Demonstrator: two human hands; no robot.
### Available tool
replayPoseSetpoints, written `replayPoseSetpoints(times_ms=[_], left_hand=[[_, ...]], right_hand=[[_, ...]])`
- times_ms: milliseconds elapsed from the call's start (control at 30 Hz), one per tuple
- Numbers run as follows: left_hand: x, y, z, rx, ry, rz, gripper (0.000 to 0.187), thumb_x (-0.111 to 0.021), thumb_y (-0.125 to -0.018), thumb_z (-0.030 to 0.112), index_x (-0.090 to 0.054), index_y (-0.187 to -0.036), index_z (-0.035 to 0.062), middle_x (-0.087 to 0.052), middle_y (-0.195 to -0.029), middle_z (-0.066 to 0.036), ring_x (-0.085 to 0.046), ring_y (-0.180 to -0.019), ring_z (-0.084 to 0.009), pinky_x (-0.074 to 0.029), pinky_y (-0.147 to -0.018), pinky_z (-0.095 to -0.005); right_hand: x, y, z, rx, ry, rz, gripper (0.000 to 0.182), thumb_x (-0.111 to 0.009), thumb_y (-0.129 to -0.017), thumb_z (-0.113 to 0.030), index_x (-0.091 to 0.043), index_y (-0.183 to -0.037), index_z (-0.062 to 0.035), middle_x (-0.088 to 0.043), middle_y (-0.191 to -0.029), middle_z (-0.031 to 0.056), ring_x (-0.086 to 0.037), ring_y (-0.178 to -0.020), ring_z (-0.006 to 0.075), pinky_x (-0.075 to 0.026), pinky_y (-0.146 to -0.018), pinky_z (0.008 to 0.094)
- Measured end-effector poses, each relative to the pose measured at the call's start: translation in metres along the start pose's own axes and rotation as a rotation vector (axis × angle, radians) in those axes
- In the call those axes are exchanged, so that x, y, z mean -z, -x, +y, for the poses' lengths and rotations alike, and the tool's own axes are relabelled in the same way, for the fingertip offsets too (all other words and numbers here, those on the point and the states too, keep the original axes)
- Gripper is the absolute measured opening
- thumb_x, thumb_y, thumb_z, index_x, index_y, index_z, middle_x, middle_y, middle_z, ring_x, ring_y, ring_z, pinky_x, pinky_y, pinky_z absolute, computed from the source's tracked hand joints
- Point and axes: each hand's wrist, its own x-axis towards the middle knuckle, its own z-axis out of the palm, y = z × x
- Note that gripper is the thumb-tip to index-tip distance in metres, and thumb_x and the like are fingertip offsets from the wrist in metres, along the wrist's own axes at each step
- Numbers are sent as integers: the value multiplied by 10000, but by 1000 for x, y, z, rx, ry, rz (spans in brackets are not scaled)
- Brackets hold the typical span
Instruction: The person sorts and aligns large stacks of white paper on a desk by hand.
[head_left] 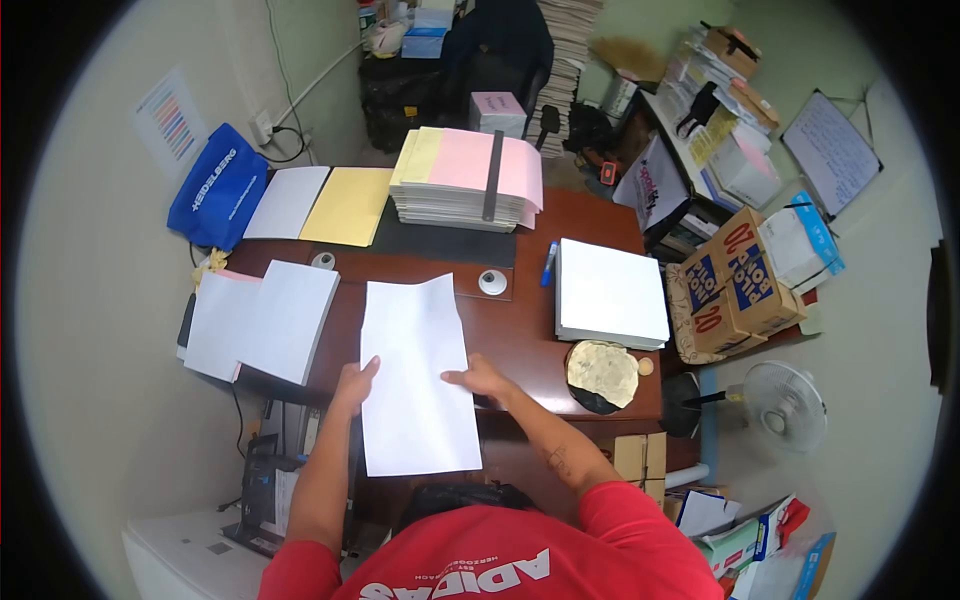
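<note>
A white sheet of paper (418, 400), or a few sheets together, is held over the front edge of the desk. My left hand (355, 386) grips its left edge, thumb on top and the other fingers hidden beneath. At the opposite edge my right hand (482, 380) pinches it the same way. The far end of the paper curls slightly at its right corner. To the left lie two overlapping piles of white paper (290, 320). On the right stands a thick stack of white paper (612, 290), with a blue pen (549, 264) beside it.
Pink and yellow sheets (465, 165) form a tall stack under a dark metal strip (493, 175) at the back. A round pale pad (603, 375) lies near the desk's (520, 335) right front. A cardboard box (735, 285) and a fan (785, 407) stand further right.
</note>
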Motion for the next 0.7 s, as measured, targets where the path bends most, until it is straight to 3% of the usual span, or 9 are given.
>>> replayPoseSetpoints(times_ms=[100, 167, 233, 333, 400, 500, 567, 633, 700], left_hand=[[-9, 14, 5, 58, 137, -9, 450, -622, -949, 312, -643, -1030, -130, -685, -919, -162, -649, -814, -213, -517, -724, -369], [-15, 15, 0, 75, 166, 1, 442, -624, -949, 301, -640, -1041, -131, -687, -924, -165, -651, -824, -210, -521, -739, -362], [-25, 18, 6, -122, -128, 105, 451, -621, -939, 315, -635, -1039, -125, -693, -967, -225, -680, -849, -288, -529, -782, -402], [-65, 70, 77, -79, -896, 173, 421, -577, -929, 325, -639, -972, -89, -658, -967, -312, -631, -951, -474, -495, -849, -517], [-77, 67, 60, -179, -1050, 156, 324, -589, -923, 270, -640, -997, -41, -673, -924, -269, -649, -929, -446, -506, -828, -504], [-69, 53, 36, -194, -1039, 206, 301, -617, -903, 245, -639, -1028, -28, -678, -923, -260, -661, -898, -433, -513, -818, -494], [-42, 35, 16, -141, -1011, 267, 317, -640, -887, 240, -639, -1054, -30, -680, -927, -260, -667, -880, -428, -516, -816, -487], [-10, 4, -17, -98, -599, 59, 436, -664, -885, 280, -612, -1144, -66, -686, -965, -245, -690, -863, -348, -559, -702, -420], [-3, -4, -18, 84, -349, 12, 521, -666, -894, 331, -575, -1223, -64, -689, -1002, -201, -692, -847, -297, -571, -638, -418]], right_hand=[[-7, -8, 31, -37, 264, 23, 488, -748, -800, -267, -638, -1138, 67, -686, -1032, 237, -679, -936, 306, -525, -830, 378], [-20, -6, 34, 4, 630, 285, 496, -710, -803, -343, -656, -1081, 64, -686, -997, 259, -670, -945, 376, -527, -841, 424], [-25, -11, 27, -5, 694, 405, 485, -673, -803, -357, -664, -1043, 65, -679, -983, 275, -642, -982, 429, -509, -885, 448], [-14, -27, -7, -107, 704, 178, 441, -676, -803, -292, -650, -1001, 101, -684, -881, 251, -681, -807, 390, -558, -724, 451], [-8, -31, -39, -402, 256, -79, 413, -686, -797, -250, -629, -935, 135, -663, -784, 214, -663, -604, 321, -539, -497, 421], [-3, -35, -43, -300, 36, -40, 381, -699, -793, -223, -617, -858, 143, -634, -738, 197, -614, -477, 256, -441, -337, 361], [4, -31, -37, -287, -3, -106, 391, -706, -785, -210, -636, -925, 149, -666, -797, 213, -667, -615, 296, -521, -488, 404], [6, -28, -21, -65, 476, 15, 412, -708, -788, -191, -646, -1024, 140, -690, -874, 201, -683, -793, 321, -545, -708, 411], [9, -30, 7, -4, 375, -56, 483, -716, -785, -197, -625, -1155, 101, -697, -980, 205, -660, -949, 346, -503, -869, 391]])
